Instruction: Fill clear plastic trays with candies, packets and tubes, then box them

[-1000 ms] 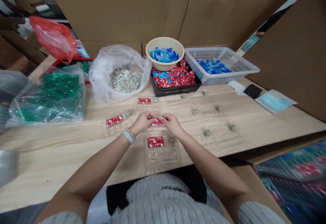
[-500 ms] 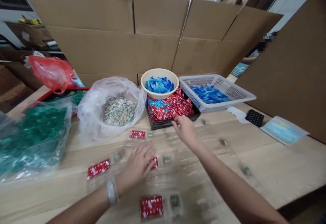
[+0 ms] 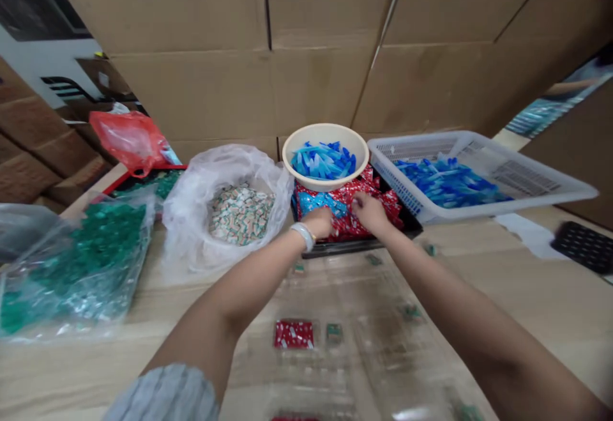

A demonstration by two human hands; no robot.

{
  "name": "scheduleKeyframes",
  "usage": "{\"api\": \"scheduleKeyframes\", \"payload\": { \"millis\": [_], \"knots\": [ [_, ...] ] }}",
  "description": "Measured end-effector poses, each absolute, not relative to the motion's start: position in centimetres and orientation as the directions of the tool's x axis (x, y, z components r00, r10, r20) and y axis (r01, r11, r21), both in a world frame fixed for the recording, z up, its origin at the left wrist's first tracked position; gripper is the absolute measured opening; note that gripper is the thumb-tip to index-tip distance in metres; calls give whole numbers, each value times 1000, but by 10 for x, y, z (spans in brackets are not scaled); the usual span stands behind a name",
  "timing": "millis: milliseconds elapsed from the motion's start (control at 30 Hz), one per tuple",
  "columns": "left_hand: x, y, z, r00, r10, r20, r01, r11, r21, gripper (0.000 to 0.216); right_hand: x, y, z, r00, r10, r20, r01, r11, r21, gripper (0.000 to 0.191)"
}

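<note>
Both hands are in a black tray (image 3: 361,245) heaped with small red printed packets (image 3: 352,226) and a few blue packets (image 3: 320,202). At the tray's left front, my left hand (image 3: 318,223) has its fingers curled down onto the packets; its fingertips are hidden. My right hand (image 3: 371,212) reaches in from the right, thumb and fingers pinched together among the red packets. What either hand grips cannot be made out. On the table before me, a red packet (image 3: 294,334) lies beside a small green-and-tan piece (image 3: 334,333) in clear plastic packaging.
A cream bowl (image 3: 325,184) of blue plastic pieces rests over the tray's back. To its right stands a white basket (image 3: 541,200) of similar pieces. Leftward are a plastic bag (image 3: 184,216) of small pieces and a clear bag of green items (image 3: 86,267). Cardboard (image 3: 191,89) walls the back.
My left hand has moved forward from the table packets into the tray. My right hand has gone from the tray's front edge deeper into the red packets. The view has tilted down and closer.
</note>
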State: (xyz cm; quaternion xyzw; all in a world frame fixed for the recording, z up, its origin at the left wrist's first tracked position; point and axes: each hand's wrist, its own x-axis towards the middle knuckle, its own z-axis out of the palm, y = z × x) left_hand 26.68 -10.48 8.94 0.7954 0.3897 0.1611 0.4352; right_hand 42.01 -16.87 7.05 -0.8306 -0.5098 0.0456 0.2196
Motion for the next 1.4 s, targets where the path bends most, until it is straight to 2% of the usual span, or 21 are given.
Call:
{"api": "scheduleKeyframes", "payload": {
  "millis": [67, 100, 167, 233, 333, 400, 467, 567, 633, 667, 733, 800, 833, 900, 967, 1033, 1167, 1233, 1333, 1400],
  "knots": [
    [259, -95, 92, 612, 780, -129, 451, -211, 867, 25, 428, -191, 78, 560, 775, 291, 725, -289, -626, 36],
    [257, -90, 93, 601, 783, -162, 431, -146, 891, 27, 429, -206, 80, 599, 734, 319, 654, -219, -724, 38],
    [255, -84, 93, 583, 778, -234, 376, -3, 927, 31, 424, -242, 81, 662, 701, 264, 472, -116, -874, 40],
    [255, -83, 92, 563, 773, -291, 314, 126, 941, 31, 409, -277, 75, 702, 702, 123, 260, -91, -961, 42],
    [258, -91, 93, 509, 794, -333, 223, 252, 942, 29, 381, -309, 54, 693, 720, -38, 76, -126, -989, 44],
    [258, -98, 96, 472, 813, -341, 167, 297, 940, 29, 366, -312, 38, 678, 733, -46, 96, -151, -984, 41],
    [257, -104, 100, 453, 822, -345, 118, 328, 937, 29, 356, -305, 27, 664, 747, 27, 255, -192, -948, 34],
    [250, -110, 105, 470, 808, -354, 61, 371, 927, 28, 348, -292, 27, 623, 764, 168, 577, -304, -758, 23],
    [245, -114, 107, 500, 786, -364, 42, 398, 916, 27, 347, -285, 37, 619, 748, 240, 660, -329, -676, 20],
    [244, -116, 108, 529, 764, -369, 39, 413, 910, 26, 348, -281, 45, 631, 730, 263, 645, -305, -700, 22],
    [244, -124, 109, 633, 680, -371, 41, 449, 893, 24, 350, -272, 63, 657, 724, 213, 483, -187, -855, 29],
    [248, -135, 111, 744, 567, -354, 57, 473, 879, 20, 354, -264, 79, 613, 788, 53, 168, -64, -984, 31],
    [250, -142, 112, 779, 528, -339, 70, 464, 883, 19, 356, -262, 85, 569, 822, -19, 14, -32, -999, 31],
    [252, -160, 113, 797, 519, -309, 95, 397, 913, 17, 360, -268, 91, 515, 853, -88, -173, 3, -985, 32],
    [248, -183, 108, 782, 573, -244, 118, 249, 961, 12, 365, -290, 91, 553, 827, -101, -218, 26, -976, 34],
    [241, -209, 95, 779, 604, -170, 158, 73, 985, 11, 370, -328, 87, 651, 747, -136, -222, 15, -975, 33],
    [230, -259, 53, 822, 561, -95, 247, -201, 948, 14, 377, -423, 80, 788, 563, -249, -268, -51, -962, 32],
    [232, -276, 38, 836, 548, -29, 281, -383, 880, 20, 370, -465, 79, 796, 535, -282, -289, -73, -955, 31],
    [236, -293, 34, 853, 518, 64, 354, -665, 657, 19, 343, -507, 74, 795, 500, -343, -309, -152, -939, 29],
    [234, -304, 42, 857, 502, 117, 371, -759, 535, 22, 320, -519, 67, 781, 485, -394, -325, -223, -919, 28]
  ]
}}
